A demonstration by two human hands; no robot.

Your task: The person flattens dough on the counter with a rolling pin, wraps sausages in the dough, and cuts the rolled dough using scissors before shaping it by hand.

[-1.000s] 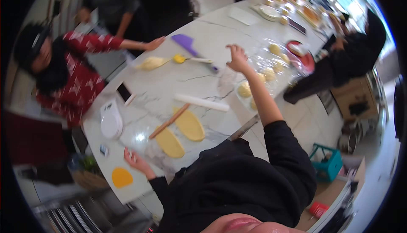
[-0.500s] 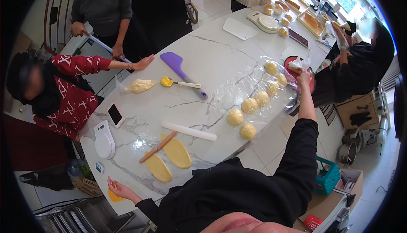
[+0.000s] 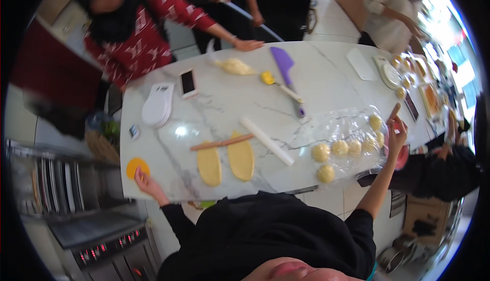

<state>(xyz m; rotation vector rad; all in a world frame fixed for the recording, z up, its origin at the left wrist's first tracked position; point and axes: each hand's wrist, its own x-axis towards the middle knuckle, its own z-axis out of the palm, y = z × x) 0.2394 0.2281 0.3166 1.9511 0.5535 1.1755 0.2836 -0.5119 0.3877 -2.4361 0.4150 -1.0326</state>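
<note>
My right hand (image 3: 397, 132) is closed on a brown sausage (image 3: 395, 110), held up at the right beside the red bowl (image 3: 402, 156). Fingers loosely apart, my left hand (image 3: 148, 183) hovers over or touches a round yellow scraper (image 3: 137, 167) at the table's left corner; contact is unclear. In front of me lie two flat dough ovals (image 3: 209, 167), with brown sausage (image 3: 206, 145) across their upper ends. It looks like two pieces end to end. A white rolling pin (image 3: 267, 142) rests slantwise beside them. Several dough balls (image 3: 339, 148) sit under clear plastic near my right arm.
Beyond are a purple spatula (image 3: 282, 64), a spoon with yellow filling (image 3: 275, 83), a piping bag (image 3: 235, 66), a phone (image 3: 188, 83) and a white scale (image 3: 157, 104). A co-worker's hand (image 3: 248, 45) rests on the far edge. Other people stand around the table (image 3: 326, 94).
My right hand has risen from the red bowl and white wrapping with a sausage. The left hand now overlaps the yellow scraper. The whole view has turned and shifted.
</note>
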